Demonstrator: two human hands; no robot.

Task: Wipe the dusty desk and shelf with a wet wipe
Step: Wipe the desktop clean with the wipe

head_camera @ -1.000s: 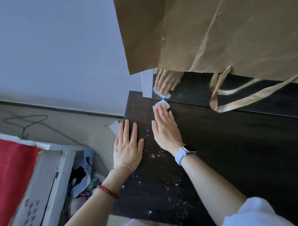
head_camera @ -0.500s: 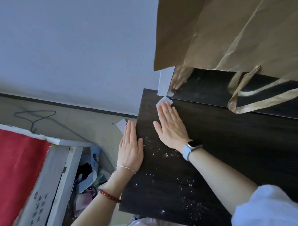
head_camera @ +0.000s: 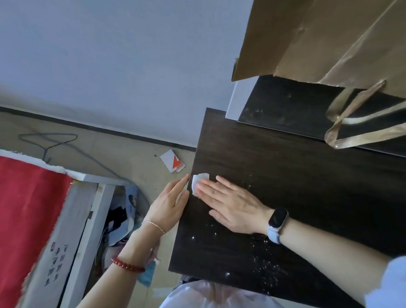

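A dark, matt wood grain, speckled with pale dust, is shown on the desk (head_camera: pixel 300 180). Creased brown paper with a slight sheen is seen on the bag (head_camera: pixel 328 40). A thin white wipe (head_camera: pixel 200 180) appears soft and crumpled.

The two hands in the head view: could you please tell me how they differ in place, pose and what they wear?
The right hand lies flat on the dark desk, pressing a white wipe under its fingers; the left hand holds nothing and sits at the desk's left edge, mostly off the top. The right wrist wears a watch; the left wears a thin chain and a red bead bracelet. Both are bare, with straight fingers.
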